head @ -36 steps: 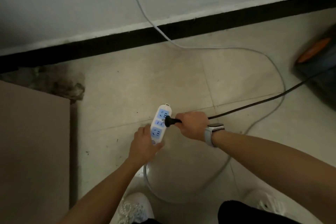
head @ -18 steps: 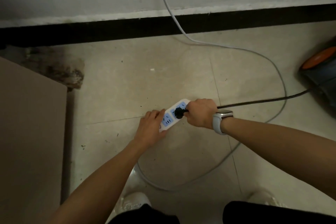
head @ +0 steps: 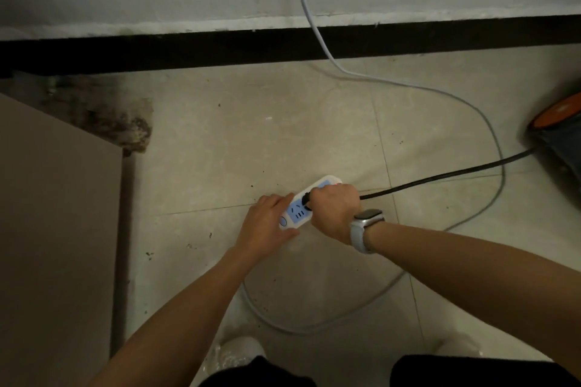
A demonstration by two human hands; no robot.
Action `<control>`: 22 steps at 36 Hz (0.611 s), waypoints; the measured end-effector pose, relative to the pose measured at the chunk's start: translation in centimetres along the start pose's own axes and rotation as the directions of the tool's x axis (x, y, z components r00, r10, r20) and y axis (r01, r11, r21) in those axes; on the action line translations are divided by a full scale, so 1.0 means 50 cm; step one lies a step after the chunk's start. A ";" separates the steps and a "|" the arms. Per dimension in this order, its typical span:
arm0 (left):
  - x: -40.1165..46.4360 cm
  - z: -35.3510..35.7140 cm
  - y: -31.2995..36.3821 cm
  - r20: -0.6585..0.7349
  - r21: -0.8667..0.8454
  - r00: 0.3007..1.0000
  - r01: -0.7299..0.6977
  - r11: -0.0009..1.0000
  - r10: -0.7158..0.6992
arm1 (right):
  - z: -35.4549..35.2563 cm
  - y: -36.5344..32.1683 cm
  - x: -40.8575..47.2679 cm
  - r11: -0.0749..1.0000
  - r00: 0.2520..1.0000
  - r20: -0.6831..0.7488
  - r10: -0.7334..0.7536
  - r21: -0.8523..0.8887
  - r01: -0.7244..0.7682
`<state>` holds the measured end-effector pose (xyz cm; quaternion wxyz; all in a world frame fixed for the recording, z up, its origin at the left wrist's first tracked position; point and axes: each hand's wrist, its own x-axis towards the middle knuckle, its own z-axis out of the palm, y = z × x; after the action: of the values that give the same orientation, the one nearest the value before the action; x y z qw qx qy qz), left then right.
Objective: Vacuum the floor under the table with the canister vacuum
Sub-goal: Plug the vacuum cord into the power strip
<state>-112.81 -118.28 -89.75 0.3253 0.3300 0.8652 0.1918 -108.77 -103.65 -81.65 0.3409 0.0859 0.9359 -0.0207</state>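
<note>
White power strip (head: 297, 214) with pale blue sockets, lying on the beige tiled floor (head: 251, 151), pinned at its near end by the left hand (head: 267, 225), fingers flat over the edge. Right hand (head: 334, 210), smartwatch (head: 366, 228) on the wrist, closed around a black plug (head: 306, 199) seated in a middle socket. Black cord (head: 440, 176) runs right to the canister vacuum (head: 562, 135), orange and dark, at the frame's right edge. Grey cable (head: 490, 132) loops down from the wall. Brown tabletop (head: 53, 229) at left.
</note>
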 end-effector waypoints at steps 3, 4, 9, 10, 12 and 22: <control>0.000 -0.012 0.003 0.034 0.044 0.999 0.001 0.999 -0.003 | 0.013 -0.005 0.003 1.000 1.000 -0.008 -0.007 0.030 0.007; 0.000 -0.016 0.006 0.048 0.057 0.999 0.005 0.998 -0.007 | 0.016 -0.004 0.000 0.999 1.000 -0.019 -0.006 0.041 0.007; -0.007 -0.029 0.023 0.087 0.187 0.994 0.050 0.981 -0.067 | 0.021 0.012 0.000 0.998 1.000 -0.023 -0.016 0.053 0.017; -0.011 -0.033 0.025 0.099 0.208 0.991 0.066 0.976 -0.088 | 0.018 0.018 0.000 0.998 0.999 -0.028 -0.024 0.056 0.025; -0.019 -0.055 0.037 0.128 0.216 0.982 0.106 0.971 -0.136 | 0.003 0.036 -0.010 0.994 0.997 -0.032 -0.072 0.084 0.074; -0.098 -0.364 0.335 0.002 0.442 0.978 0.185 0.877 -0.208 | -0.221 0.196 -0.278 0.953 0.953 -0.284 0.106 0.303 -0.016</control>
<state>-115.09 -111.98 -65.44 0.2814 0.3100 0.9067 -0.0507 -103.60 -94.97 -64.08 0.1802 0.1676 0.9594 -0.1374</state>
